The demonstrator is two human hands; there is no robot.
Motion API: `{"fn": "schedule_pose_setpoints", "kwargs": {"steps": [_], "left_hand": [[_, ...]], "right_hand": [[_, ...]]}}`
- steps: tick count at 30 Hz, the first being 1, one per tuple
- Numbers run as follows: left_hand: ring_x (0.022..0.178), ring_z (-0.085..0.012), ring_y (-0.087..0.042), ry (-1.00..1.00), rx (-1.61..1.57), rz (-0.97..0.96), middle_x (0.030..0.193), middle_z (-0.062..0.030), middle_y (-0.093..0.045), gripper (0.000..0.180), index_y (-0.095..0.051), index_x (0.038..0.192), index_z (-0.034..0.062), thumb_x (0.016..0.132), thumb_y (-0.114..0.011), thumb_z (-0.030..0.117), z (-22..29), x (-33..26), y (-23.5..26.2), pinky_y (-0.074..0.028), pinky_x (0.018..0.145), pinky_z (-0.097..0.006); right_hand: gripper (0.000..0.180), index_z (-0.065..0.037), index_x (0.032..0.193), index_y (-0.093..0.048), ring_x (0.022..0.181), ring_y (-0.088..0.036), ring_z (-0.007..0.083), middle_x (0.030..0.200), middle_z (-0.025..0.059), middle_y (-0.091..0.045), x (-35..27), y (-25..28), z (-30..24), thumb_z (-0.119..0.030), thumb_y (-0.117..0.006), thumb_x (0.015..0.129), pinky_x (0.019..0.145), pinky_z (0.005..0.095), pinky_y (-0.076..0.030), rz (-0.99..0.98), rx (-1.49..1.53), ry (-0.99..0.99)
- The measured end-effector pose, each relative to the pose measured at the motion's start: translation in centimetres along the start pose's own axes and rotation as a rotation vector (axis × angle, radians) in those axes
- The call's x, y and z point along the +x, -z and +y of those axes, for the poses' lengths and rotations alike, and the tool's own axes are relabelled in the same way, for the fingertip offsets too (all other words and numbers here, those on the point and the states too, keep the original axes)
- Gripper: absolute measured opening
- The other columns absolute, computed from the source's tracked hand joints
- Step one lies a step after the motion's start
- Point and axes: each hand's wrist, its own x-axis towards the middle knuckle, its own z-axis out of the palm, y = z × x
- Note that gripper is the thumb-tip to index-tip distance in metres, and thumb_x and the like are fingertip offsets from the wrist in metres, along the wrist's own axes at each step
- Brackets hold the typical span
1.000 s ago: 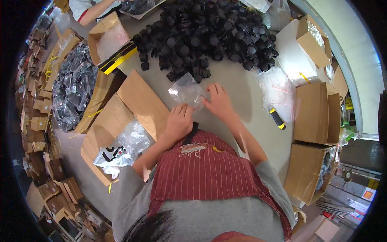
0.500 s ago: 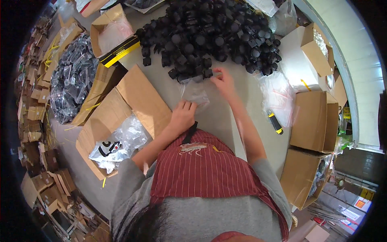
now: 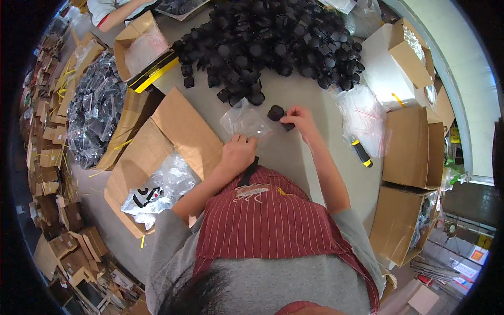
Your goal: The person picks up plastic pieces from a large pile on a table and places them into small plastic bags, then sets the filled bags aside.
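Observation:
My left hand (image 3: pixel 239 153) is closed on the near edge of a clear plastic bag (image 3: pixel 242 122), which lies spread out in front of it on the table. To the right of the bag, my right hand (image 3: pixel 301 122) pinches a small black plastic part (image 3: pixel 275 112) with a rounded end; its exact kind is too small to tell. Beyond both hands rises a large heap of similar black parts (image 3: pixel 281 50). A few of them sit at the heap's near edge, close to the bag's far end.
On the right lie a stack of clear bags (image 3: pixel 362 123), a black-and-yellow cutter (image 3: pixel 361 153) and cardboard boxes (image 3: pixel 405 147). Leftward are an open carton (image 3: pixel 184 131) with plastic wrap and a box of bagged parts (image 3: pixel 97 113). Another person's arm (image 3: pixel 119 16) shows at the far left.
My right hand has come back from the heap's edge toward me, bringing a black part with it. The bag now lies flatter and wider; my left hand has stayed put. Another person's arm appears.

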Motion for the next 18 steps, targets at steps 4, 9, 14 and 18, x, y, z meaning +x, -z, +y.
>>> {"fn": "schedule_pose_setpoints", "kwargs": {"steps": [4, 9, 14, 18], "left_hand": [[0.068, -0.0278, -0.063, 0.037, -0.075, -0.071, 0.071, -0.0089, -0.063, 0.011, -0.067, 0.091, 0.0106, 0.085, -0.063, 0.019, 0.4, 0.1, -0.4, -0.052, 0.057, -0.040], [0.066, -0.0340, -0.066, 0.124, -0.151, -0.257, 0.072, -0.0132, -0.067, 0.019, -0.067, 0.095, 0.0079, 0.089, -0.060, 0.024, 1.2, 1.3, -0.3, -0.052, 0.058, -0.046], [0.067, -0.0372, -0.066, 0.257, -0.292, -0.315, 0.073, -0.0184, -0.067, 0.019, -0.067, 0.098, 0.0103, 0.093, -0.057, 0.025, 1.2, 1.6, -0.5, -0.051, 0.059, -0.050], [0.066, -0.0385, -0.065, 0.212, -0.299, -0.287, 0.071, -0.0178, -0.066, 0.020, -0.066, 0.099, 0.0085, 0.094, -0.056, 0.025, 1.2, 1.5, -0.6, -0.051, 0.059, -0.051]], "right_hand": [[0.027, -0.002, 0.106, -0.063, 0.084, -0.069, 0.0214, 0.099, 0.0073, -0.067, -6.4, -0.4, -2.2, -0.014, -0.071, 0.084, 0.076, 0.0330, -0.053, -0.241, 0.651, -0.172], [0.037, -0.002, 0.124, -0.059, 0.083, -0.069, 0.0210, 0.105, 0.0074, -0.066, -10.3, -2.1, -1.8, -0.018, -0.064, 0.092, 0.070, 0.0304, -0.054, -0.329, 0.697, -0.292], [0.038, -0.002, 0.120, -0.062, 0.074, -0.064, 0.0151, 0.099, 0.0060, -0.066, -11.3, -3.6, 0.2, -0.029, -0.066, 0.093, 0.064, 0.0275, -0.052, -0.207, 0.350, -0.241], [0.038, 0.001, 0.113, -0.064, 0.068, -0.062, 0.0143, 0.091, 0.0067, -0.066, -10.9, -4.0, 0.0, -0.031, -0.067, 0.092, 0.055, 0.0270, -0.050, -0.162, 0.102, -0.218]]}}
